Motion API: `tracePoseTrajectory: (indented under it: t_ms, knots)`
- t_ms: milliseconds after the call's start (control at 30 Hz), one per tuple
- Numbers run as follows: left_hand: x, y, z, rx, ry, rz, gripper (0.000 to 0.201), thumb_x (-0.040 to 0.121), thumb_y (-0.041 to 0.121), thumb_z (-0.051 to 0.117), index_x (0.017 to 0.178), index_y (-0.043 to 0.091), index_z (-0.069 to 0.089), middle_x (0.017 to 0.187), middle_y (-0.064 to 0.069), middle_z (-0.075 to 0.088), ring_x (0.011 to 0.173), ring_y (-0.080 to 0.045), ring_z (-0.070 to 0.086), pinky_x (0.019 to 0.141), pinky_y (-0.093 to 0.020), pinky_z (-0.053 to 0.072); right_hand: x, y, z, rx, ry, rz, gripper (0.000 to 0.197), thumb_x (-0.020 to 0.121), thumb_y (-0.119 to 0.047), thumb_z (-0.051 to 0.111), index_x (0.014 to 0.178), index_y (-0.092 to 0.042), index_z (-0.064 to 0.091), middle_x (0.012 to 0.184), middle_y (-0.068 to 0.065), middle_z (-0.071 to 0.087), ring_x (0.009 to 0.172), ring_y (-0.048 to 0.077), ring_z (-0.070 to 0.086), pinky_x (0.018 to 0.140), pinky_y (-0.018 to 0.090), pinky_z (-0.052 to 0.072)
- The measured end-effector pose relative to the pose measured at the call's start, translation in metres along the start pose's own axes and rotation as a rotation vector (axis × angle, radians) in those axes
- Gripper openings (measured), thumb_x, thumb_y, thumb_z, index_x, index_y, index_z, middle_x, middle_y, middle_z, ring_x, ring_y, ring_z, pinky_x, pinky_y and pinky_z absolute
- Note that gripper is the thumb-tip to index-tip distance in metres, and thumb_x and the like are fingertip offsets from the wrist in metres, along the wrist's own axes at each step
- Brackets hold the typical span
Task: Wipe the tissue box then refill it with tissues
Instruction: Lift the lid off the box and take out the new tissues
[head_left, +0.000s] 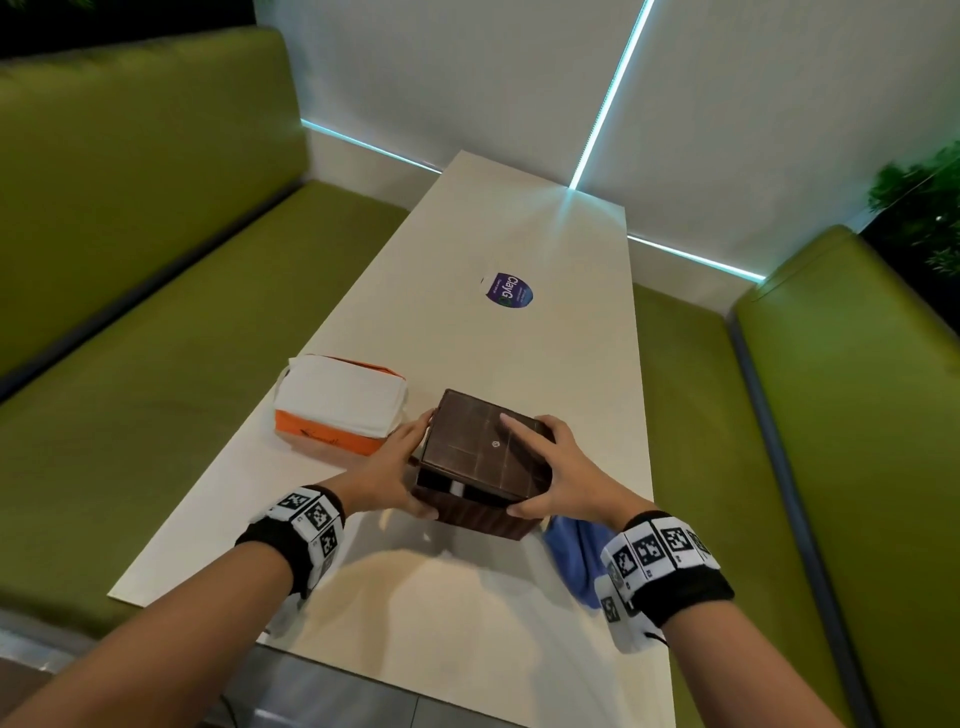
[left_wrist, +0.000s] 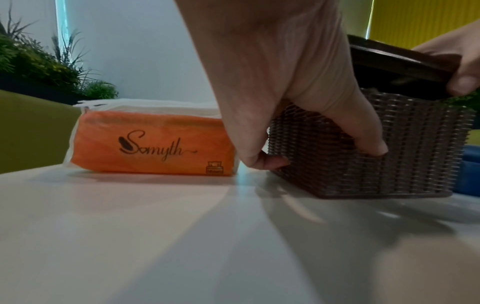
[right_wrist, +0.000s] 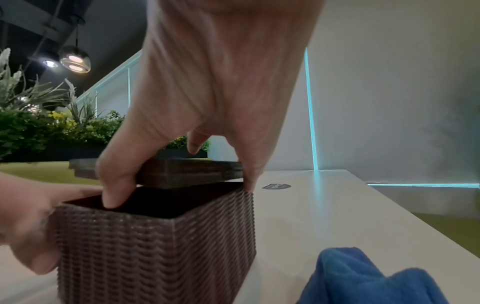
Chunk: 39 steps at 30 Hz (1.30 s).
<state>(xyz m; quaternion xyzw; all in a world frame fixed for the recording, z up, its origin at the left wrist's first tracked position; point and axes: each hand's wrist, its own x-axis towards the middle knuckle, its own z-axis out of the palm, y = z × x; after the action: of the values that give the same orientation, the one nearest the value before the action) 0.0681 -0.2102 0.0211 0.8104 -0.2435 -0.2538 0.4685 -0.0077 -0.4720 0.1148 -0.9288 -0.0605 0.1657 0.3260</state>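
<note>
Tissue box (head_left: 480, 512) sits mid-worktop (head_left: 467, 322); left hand (head_left: 387, 475) grips its woven wall, right hand (head_left: 569, 480) pinches the lid (head_left: 480, 441), tilted up at the near edge. Tissue pack (head_left: 340, 402) lies at 10 o'clock from the box, long axis crosswise, nearer the left hand. Blue cloth (head_left: 576, 553) lies at 4 o'clock, just beside the box.

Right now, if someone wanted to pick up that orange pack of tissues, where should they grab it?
Probably across its two long sides, coming from above. The tissue pack lies flat on the table, long and low, with free space around it; its top is open with white tissues showing, so gripping the orange sides avoids crumpling them. The left hand is nearest.
</note>
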Motion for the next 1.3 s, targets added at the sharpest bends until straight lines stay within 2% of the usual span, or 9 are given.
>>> tracePoseTrajectory:
  t_ms: [167,333,500,567,633,800,967,1067,1300]
  knots:
    - [-0.005,-0.004,0.004,-0.004,0.026,0.008,0.132,0.061,0.032,0.091,0.156,0.028,-0.001,0.155,0.016,0.009,0.145,-0.010,0.012,0.121,-0.040,0.022,-0.016,-0.015,-0.011,0.244,0.116,-0.030,0.075,0.081,-0.014,0.072,0.140,-0.046,0.037,0.144,-0.002,0.028,0.131,0.013,0.038,0.092,0.003,0.040]
    - [-0.010,-0.007,0.006,-0.038,0.016,0.012,0.134,0.058,0.047,0.089,0.154,0.035,-0.004,0.161,0.012,0.003,0.149,-0.015,0.010,0.119,-0.048,0.027,-0.046,-0.039,-0.012,1.418,0.106,-0.024,0.051,0.087,-0.027,0.061,0.133,-0.006,0.049,0.133,0.016,0.058,0.125,0.029,0.054,0.102,0.039,0.048]
    - [-0.016,-0.002,0.009,-0.037,0.070,-0.021,0.116,0.063,0.065,0.077,0.153,0.016,0.024,0.150,-0.004,0.029,0.144,-0.025,0.028,0.110,-0.022,0.037,-0.077,-0.054,-0.010,0.835,-0.003,0.070,0.022,0.098,-0.014,0.047,0.116,-0.009,0.059,0.095,0.000,0.075,0.083,0.018,0.071,0.064,0.029,0.058]
    - [-0.018,0.006,0.009,-0.046,0.075,-0.061,0.090,0.081,0.046,0.072,0.152,0.013,0.026,0.153,-0.008,0.029,0.146,-0.028,0.024,0.112,-0.025,0.035,-0.084,-0.047,-0.003,0.581,-0.163,0.062,0.016,0.096,-0.017,0.054,0.111,-0.017,0.061,0.088,-0.008,0.070,0.079,0.010,0.066,0.064,0.025,0.054]
    - [-0.019,0.006,0.008,0.009,0.062,-0.034,0.102,0.082,0.024,0.077,0.156,0.018,0.008,0.162,0.000,0.008,0.150,-0.019,0.009,0.118,-0.029,0.022,-0.083,-0.036,0.009,0.395,-0.243,0.097,0.012,0.096,-0.022,0.056,0.105,-0.017,0.061,0.091,-0.005,0.063,0.081,0.008,0.062,0.071,0.033,0.056]
    - [-0.038,0.007,0.001,0.024,0.053,-0.062,0.092,0.086,0.025,0.073,0.156,0.015,0.013,0.160,-0.001,0.020,0.143,-0.016,0.030,0.110,-0.027,0.036,-0.070,-0.006,0.054,0.229,-0.291,0.192,0.020,0.096,-0.029,0.053,0.115,-0.025,0.058,0.107,0.001,0.063,0.092,0.011,0.063,0.064,0.025,0.055]
    - [-0.069,-0.006,-0.008,0.113,0.099,-0.147,0.062,0.092,0.035,0.063,0.147,0.017,0.041,0.130,0.003,0.060,0.112,-0.011,0.059,0.092,-0.019,0.046,-0.059,0.008,0.081,0.158,-0.191,0.220,0.023,0.097,-0.032,0.052,0.115,-0.020,0.059,0.108,0.003,0.063,0.094,0.014,0.062,0.061,0.021,0.053]
    - [-0.084,-0.014,-0.014,0.129,0.106,-0.184,0.049,0.092,0.032,0.063,0.137,0.017,0.053,0.115,0.006,0.065,0.106,-0.013,0.063,0.092,-0.021,0.047,-0.055,0.016,0.091,-0.139,-0.008,0.159,0.016,0.094,-0.036,0.055,0.098,-0.024,0.066,0.092,-0.005,0.064,0.084,0.009,0.058,0.077,0.029,0.051]
    - [-0.102,-0.015,-0.040,0.141,0.150,-0.213,0.042,0.093,0.030,0.063,0.133,0.018,0.057,0.117,0.000,0.068,0.104,-0.014,0.064,0.088,-0.020,0.048,-0.057,0.013,0.115,-0.404,0.281,0.124,0.022,0.094,-0.036,0.052,0.098,-0.024,0.070,0.092,-0.003,0.065,0.088,0.014,0.060,0.068,0.021,0.038]
